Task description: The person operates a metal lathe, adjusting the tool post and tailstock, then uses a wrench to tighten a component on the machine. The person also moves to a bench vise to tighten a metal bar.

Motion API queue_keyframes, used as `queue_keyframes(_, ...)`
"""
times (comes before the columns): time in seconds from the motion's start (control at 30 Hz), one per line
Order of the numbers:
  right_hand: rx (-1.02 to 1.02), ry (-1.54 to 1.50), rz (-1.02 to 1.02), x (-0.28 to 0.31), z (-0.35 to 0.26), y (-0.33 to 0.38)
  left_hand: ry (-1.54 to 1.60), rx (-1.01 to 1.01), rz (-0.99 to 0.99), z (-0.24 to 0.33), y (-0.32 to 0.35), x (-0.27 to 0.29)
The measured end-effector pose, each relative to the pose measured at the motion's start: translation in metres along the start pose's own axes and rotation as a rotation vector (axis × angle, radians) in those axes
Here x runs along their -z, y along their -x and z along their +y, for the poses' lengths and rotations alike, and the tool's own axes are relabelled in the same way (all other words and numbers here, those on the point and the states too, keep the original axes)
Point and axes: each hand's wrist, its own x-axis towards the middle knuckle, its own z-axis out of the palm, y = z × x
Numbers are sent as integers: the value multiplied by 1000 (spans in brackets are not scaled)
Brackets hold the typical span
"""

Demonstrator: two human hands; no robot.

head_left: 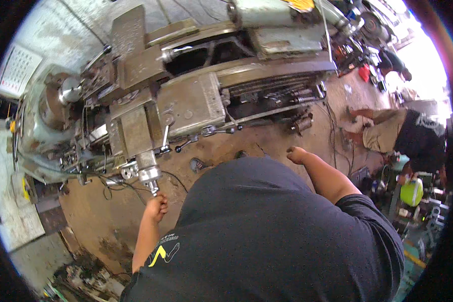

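Observation:
A large metal lathe [189, 103] stretches in front of me. My left hand [157, 208] is closed around the small handle at the near end of the cross-slide handwheel [149, 174]. At the left, a shiny round workpiece [71, 90] sits in the lathe's chuck [54, 103]; the tool post [99, 78] is close to its right side. My right hand [296, 155] hangs beside my body, away from the machine. Its fingers are curled in and nothing shows in them. Nearest to it are the carriage levers [209, 132] on the lathe's front.
The tailstock [282, 38] stands at the lathe's far right. Cables [332, 131] lie on the brown floor at right. Beyond them another person [402, 133] in beige shorts bends by a cluttered bench with a bright green item [411, 192]. A calendar [19, 69] hangs at the upper left.

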Motion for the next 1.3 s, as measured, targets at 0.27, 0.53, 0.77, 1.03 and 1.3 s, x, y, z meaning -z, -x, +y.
queue_keyframes(0.27, 77, 438, -480, -42, 130, 8, -604, -219, 595, -11, -92, 36)
queue_keyframes(0.53, -56, -305, 18, 15, 26, -23, -160, 0, 78, -7, -15, -24)
queue_keyframes(0.77, 71, -95, -7, 56, -51, -9, -544, -271, 569, -3, -68, 41)
queue_keyframes(1.03, 38, 201, -149, 71, -50, 1, -128, 18, -76, -16, -34, -7)
queue_keyframes(1.3, -52, 29, -56, 58, -51, -3, -795, -526, 390, -3, -72, 20)
